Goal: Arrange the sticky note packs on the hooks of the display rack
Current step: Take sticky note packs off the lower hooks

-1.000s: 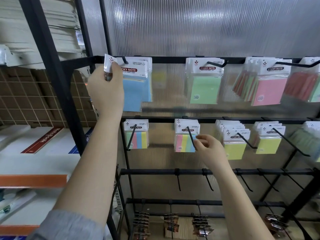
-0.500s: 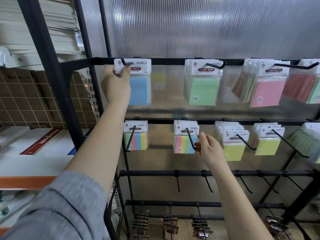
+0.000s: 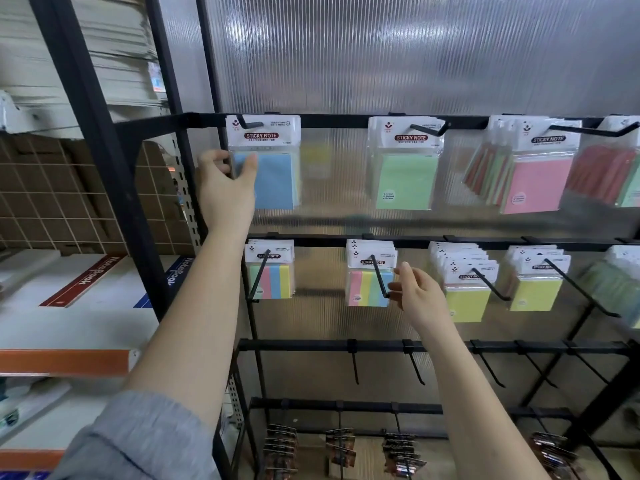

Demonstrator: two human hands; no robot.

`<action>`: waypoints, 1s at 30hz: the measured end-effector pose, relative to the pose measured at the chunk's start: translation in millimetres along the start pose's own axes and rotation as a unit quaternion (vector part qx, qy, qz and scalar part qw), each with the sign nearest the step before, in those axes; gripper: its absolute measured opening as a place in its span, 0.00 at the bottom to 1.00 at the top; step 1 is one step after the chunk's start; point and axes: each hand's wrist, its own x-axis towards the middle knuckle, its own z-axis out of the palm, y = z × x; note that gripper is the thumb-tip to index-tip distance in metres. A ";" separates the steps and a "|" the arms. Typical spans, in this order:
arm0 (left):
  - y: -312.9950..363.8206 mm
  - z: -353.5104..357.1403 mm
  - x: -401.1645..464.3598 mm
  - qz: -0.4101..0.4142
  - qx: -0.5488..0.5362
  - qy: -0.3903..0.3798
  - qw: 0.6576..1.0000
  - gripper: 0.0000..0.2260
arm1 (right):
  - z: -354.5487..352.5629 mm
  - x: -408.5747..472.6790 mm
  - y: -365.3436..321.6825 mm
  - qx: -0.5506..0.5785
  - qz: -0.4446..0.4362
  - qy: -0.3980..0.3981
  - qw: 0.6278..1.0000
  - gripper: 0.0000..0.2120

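Observation:
A blue sticky note pack (image 3: pixel 277 178) hangs on the top-left hook (image 3: pixel 251 124) of the black display rack (image 3: pixel 329 118). My left hand (image 3: pixel 225 185) pinches the pack's left edge, thumb on the front and fingers behind. My right hand (image 3: pixel 415 296) is at the second row and holds the tip of the hook (image 3: pixel 379 278) that carries multicolour striped packs (image 3: pixel 367 287). Green packs (image 3: pixel 405 174) and pink packs (image 3: pixel 536 181) hang further right on the top row. Another striped pack (image 3: pixel 272 280) and yellow packs (image 3: pixel 467 299) hang on the second row.
The third bar (image 3: pixel 450 346) has several bare hooks. Dark packets (image 3: pixel 341 448) hang on the bottom bar. A ribbed translucent panel (image 3: pixel 381 57) backs the rack. Left of the black upright (image 3: pixel 114 168) are shelves with notebook boxes (image 3: pixel 83 296) and paper stacks.
My left hand slid down from the blue pack's white header at the hook to the pack's left edge, and the pack now hangs straight. My right hand stayed at the striped packs' hook.

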 end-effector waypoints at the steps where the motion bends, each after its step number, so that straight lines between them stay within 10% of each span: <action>1: -2.9 -1.4 -2.9 -0.006 0.008 -0.001 1.000 0.20 | 0.9 2.1 1.9 0.015 0.013 0.000 1.000 0.16; 30: -56.2 -34.6 -76.5 -0.133 0.103 -0.128 0.977 0.09 | 39.3 26.0 33.7 0.059 0.129 -0.003 0.990 0.11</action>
